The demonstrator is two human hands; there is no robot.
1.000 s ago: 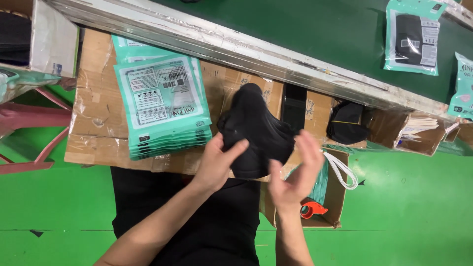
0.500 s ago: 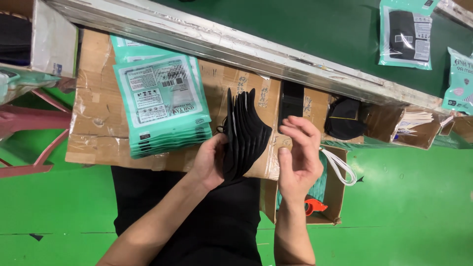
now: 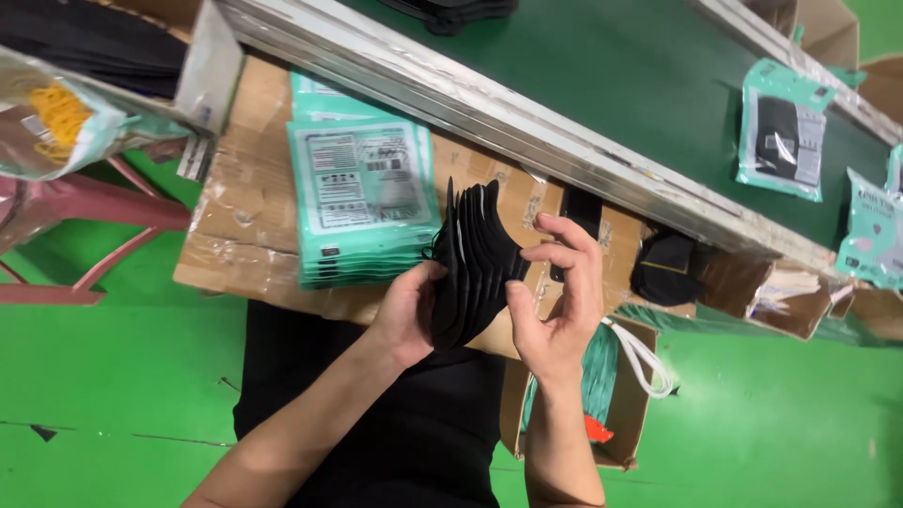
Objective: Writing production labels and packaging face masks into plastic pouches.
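My left hand (image 3: 406, 310) grips a fanned stack of several black folded masks (image 3: 473, 263) from the left side, held on edge above the cardboard surface (image 3: 246, 235). My right hand (image 3: 562, 299) touches the stack's right side, thumb against the masks and fingers curled above them. A stack of teal printed packaging bags (image 3: 362, 202) lies on the cardboard just left of the masks.
A dark green conveyor belt (image 3: 621, 85) with a metal rail runs along the far side, carrying filled teal bags (image 3: 781, 141). More black masks (image 3: 666, 268) sit in an open carton at right. A box (image 3: 616, 395) with teal material stands below; a red stool frame (image 3: 103, 235) at left.
The mask stack turned from lying flat between both hands to standing on edge and fanned out. My right hand moved up along its right side.
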